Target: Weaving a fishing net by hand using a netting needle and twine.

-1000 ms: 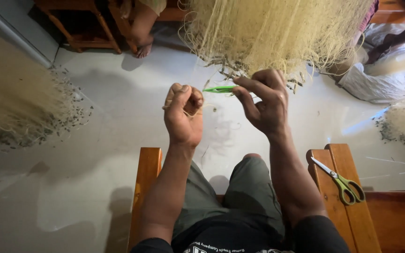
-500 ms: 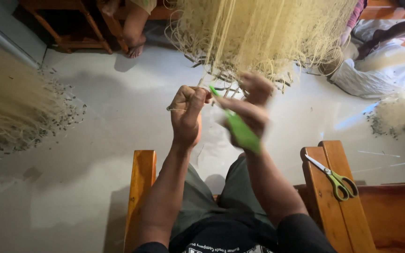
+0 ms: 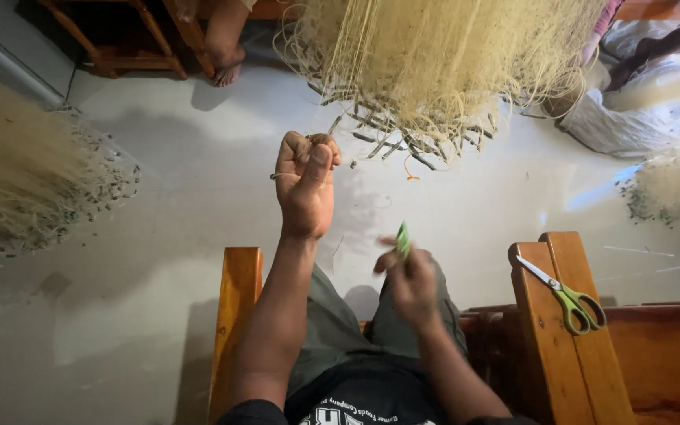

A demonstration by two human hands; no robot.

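My left hand is raised in a fist, pinching a thin strand at the lower edge of a hanging pale yellow fishing net with small dark weights along its hem. My right hand is lower, near my lap, and grips a small green netting needle that sticks up from the fingers. This hand is blurred by motion. A fine thread between needle and net is too thin to follow.
Green-handled scissors lie on the wooden bench arm at right. Another net heap lies left on the pale floor. Another person's bare foot and a wooden stool are at the back.
My right hand has drawn the green needle down and away from the net toward my lap. My left hand kept its pinch near the net's hem.
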